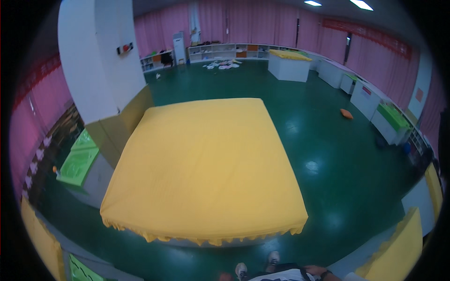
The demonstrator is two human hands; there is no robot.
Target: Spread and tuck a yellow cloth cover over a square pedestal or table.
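**Yellow sheet spread flat, hands low**

A yellow sheet [204, 168] is seen spread smooth over the bed, its frilled edge hanging at the near side. The right hand [315, 270] is glimpsed at the bottom edge, touching nothing; how its fingers are set cannot be told. The left hand is out of view. Shoes [257, 263] are planted on the green floor [337, 178].

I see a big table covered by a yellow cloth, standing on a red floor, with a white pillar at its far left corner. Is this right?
Not quite: the floor is dark green, not red, as the head view shows. The yellow cloth does cover the big table, and the white pillar stands at its far left corner.
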